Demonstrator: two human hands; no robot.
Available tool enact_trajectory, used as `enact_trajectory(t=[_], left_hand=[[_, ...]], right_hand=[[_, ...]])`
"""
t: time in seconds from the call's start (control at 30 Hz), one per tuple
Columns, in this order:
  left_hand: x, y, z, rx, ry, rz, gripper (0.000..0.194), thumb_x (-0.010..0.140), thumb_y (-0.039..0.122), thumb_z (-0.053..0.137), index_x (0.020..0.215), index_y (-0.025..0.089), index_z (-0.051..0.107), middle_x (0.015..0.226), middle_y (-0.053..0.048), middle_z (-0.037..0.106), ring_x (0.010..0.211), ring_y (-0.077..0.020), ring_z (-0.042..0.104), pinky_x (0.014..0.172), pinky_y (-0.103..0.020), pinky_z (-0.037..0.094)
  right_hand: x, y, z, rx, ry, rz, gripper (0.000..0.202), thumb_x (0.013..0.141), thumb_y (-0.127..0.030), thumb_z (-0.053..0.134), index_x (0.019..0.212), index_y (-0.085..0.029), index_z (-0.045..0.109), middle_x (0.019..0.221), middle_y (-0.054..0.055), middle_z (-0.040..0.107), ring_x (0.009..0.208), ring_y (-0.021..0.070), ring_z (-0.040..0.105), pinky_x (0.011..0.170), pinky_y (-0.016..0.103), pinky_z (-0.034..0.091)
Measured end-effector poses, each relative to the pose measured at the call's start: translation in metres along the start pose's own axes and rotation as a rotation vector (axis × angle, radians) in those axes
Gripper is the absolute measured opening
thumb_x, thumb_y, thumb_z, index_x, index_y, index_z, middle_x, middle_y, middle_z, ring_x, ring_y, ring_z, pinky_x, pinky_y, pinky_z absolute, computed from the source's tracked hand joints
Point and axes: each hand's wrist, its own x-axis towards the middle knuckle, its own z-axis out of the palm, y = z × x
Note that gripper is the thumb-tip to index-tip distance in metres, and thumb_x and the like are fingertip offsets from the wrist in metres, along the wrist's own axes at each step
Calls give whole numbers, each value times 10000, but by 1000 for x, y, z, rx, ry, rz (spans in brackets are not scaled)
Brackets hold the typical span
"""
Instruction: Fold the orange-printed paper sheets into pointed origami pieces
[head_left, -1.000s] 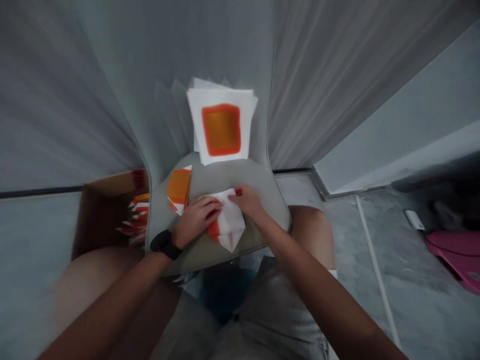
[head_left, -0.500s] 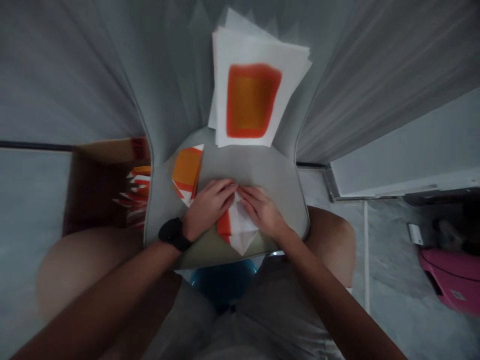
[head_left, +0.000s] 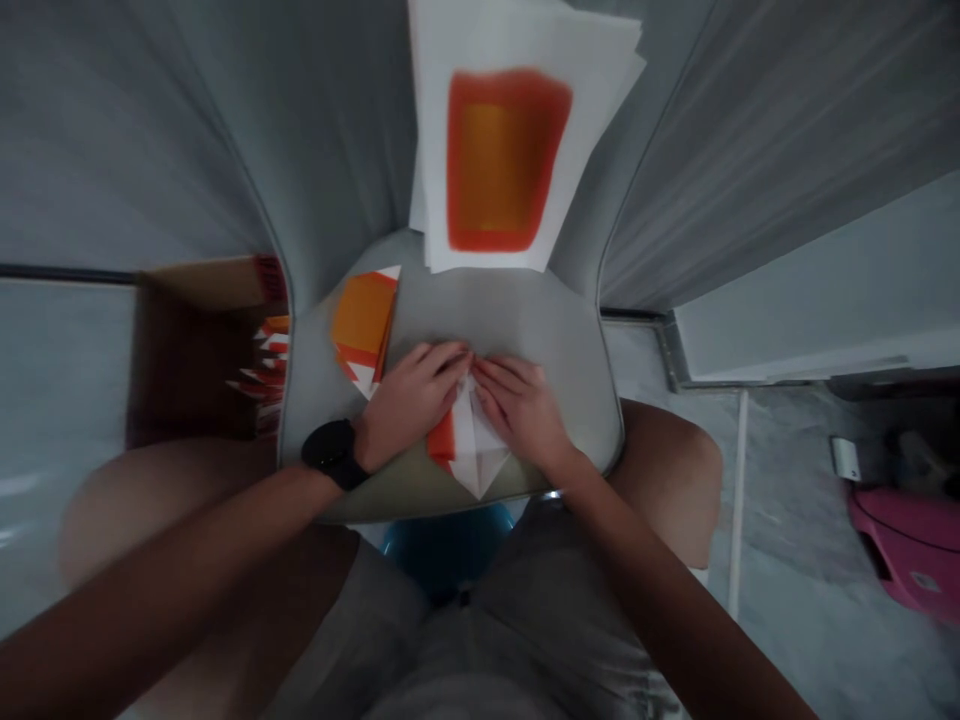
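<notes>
A sheet of paper (head_left: pixel 472 445), white with an orange-red patch on its left, lies partly folded on the chair seat (head_left: pixel 574 390). My left hand (head_left: pixel 421 392) presses on its upper left with the fingers held together. From the right, my right hand (head_left: pixel 525 405) pinches the paper's top, its fingertips almost touching those of the left. Both hands cover the upper part of the sheet. Just beyond my left wrist rests a folded orange and white paper piece (head_left: pixel 364 325). Leaning on the chair back is a stack of white sheets (head_left: pixel 585 110) printed with an orange-red block.
Left of the chair stands a cardboard box (head_left: pixel 199 285) holding several folded paper pieces (head_left: pixel 270 370). A blue basin (head_left: pixel 450 545) shows below the seat's front edge. On the floor at right sit a pink object (head_left: pixel 907 545) and a small white item (head_left: pixel 845 458).
The camera view has shifted a little, so the chair and stack look larger and higher. Both hands stay on the folded sheet with hardly any change in grip.
</notes>
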Motion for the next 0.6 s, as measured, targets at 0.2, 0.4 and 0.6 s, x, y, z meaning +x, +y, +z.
enact_trajectory(t=[0.2,0.4,0.6], left_hand=[[-2,6,4,9,14,-54,479,1075,278,419,1523,162,545,1554,-149,551,1403,-356,492,1157,-560,454],[-5,12,4,52,-24,-58,530,1099,363,380,1575,152,476,1660,-144,439,1557,-403,328,1090,-569,469],[-4,10,5,68,-43,-81,595,1094,405,386,1622,130,395,1685,-165,391,1567,-381,323,1103,-533,454]], right_hand=[[-1,0,2,5,22,22,393,1100,-309,449,1387,-213,701,1394,66,715,1371,277,571,1152,493,466],[-1,2,1,35,26,-31,406,1104,-330,438,1382,-196,701,1414,70,703,1415,272,546,1179,504,465],[0,3,-1,7,-9,-64,390,1099,-311,448,1373,-209,706,1432,75,691,1438,270,544,1212,532,423]])
